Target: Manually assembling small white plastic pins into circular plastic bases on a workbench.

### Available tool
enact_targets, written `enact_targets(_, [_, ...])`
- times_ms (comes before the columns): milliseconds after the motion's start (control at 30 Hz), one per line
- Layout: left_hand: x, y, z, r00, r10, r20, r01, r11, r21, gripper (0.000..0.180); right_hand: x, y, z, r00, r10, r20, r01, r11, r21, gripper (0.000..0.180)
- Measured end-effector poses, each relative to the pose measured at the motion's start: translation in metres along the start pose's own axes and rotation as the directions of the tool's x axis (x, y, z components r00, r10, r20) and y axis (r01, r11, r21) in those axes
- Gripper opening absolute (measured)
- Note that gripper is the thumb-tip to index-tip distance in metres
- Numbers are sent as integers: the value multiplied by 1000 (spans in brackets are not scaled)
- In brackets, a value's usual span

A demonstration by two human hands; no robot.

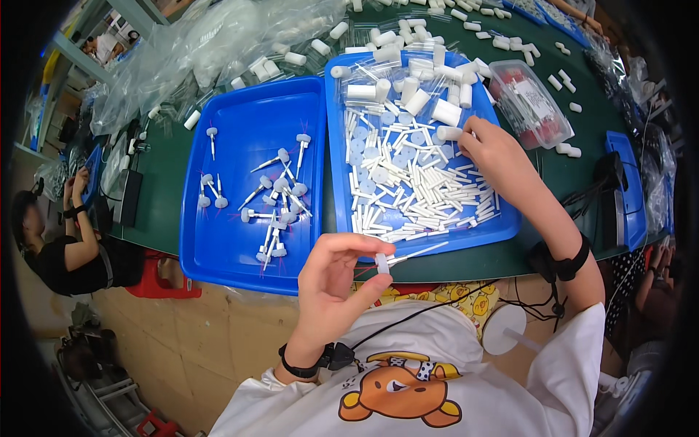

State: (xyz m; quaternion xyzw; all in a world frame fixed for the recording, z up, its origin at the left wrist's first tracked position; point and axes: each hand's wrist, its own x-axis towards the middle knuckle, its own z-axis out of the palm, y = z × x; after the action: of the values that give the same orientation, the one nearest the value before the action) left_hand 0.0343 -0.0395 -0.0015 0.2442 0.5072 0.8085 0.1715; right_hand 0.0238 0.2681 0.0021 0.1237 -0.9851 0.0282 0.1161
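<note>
Loosely curled, left hand (329, 280) pinches a disc-topped rod (382, 264), right hand (496, 151) a white cylinder (448, 133).

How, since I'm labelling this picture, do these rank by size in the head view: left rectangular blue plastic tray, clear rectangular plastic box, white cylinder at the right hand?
1. Left rectangular blue plastic tray
2. Clear rectangular plastic box
3. White cylinder at the right hand
</note>
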Motion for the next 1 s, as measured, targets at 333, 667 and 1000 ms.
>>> enact_targets(333, [5,5,-5,993,-26,111,14,994,107,37,-29,-75,-72,976,216,1,-151,678,719,23])
enact_targets(667, [9,7,1,995,5,98,-21,988,156,36,-47,-99,-63,961,202,-191,-20,736,676,19])
enact_targets(1000, [7,11,2,989,36,146,-68,972,223,35,-48,-102,-58,941,235,-244,-39,790,611,19])
